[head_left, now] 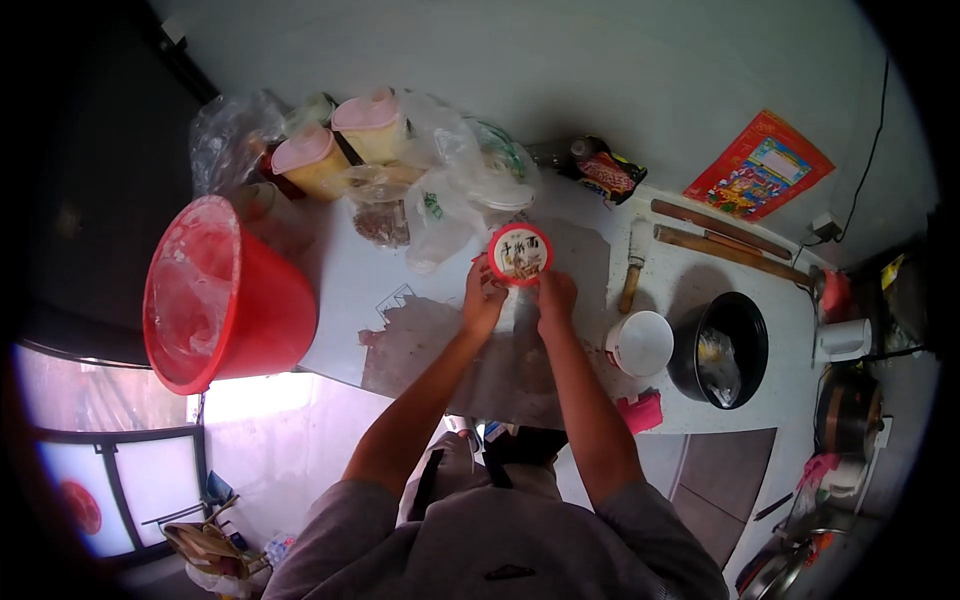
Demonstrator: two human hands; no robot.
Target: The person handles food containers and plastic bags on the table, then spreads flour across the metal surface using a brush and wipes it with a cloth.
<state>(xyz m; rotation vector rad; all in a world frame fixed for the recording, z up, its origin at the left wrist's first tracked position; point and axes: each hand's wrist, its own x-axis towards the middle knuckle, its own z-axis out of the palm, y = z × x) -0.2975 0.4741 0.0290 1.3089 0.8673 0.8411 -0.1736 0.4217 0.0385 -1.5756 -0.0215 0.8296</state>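
Observation:
A round tub (pixel 520 255) with a red rim and dark lettering on its pale printed top is held up over the table, facing me. My left hand (pixel 484 297) is closed on its lower left side, and my right hand (pixel 556 298) grips its lower right side. Some fingertips are hidden behind the tub. Beneath it a wet-looking grey-brown patch (pixel 440 335) covers part of the white table (pixel 335 330). A wood-handled brush (pixel 633 265) lies to the right of my right hand, near a white bucket (pixel 639 344).
A big red bucket (pixel 275 310), white-dusted inside, stands at the left. Pink-lidded containers (pixel 367 125) and plastic bags (pixel 445 160) crowd the back. Wooden rods (pixel 730 250) lie at the back right, behind a black pot (pixel 745 350) with a bag inside. A pink cloth (pixel 642 411) lies at the front edge.

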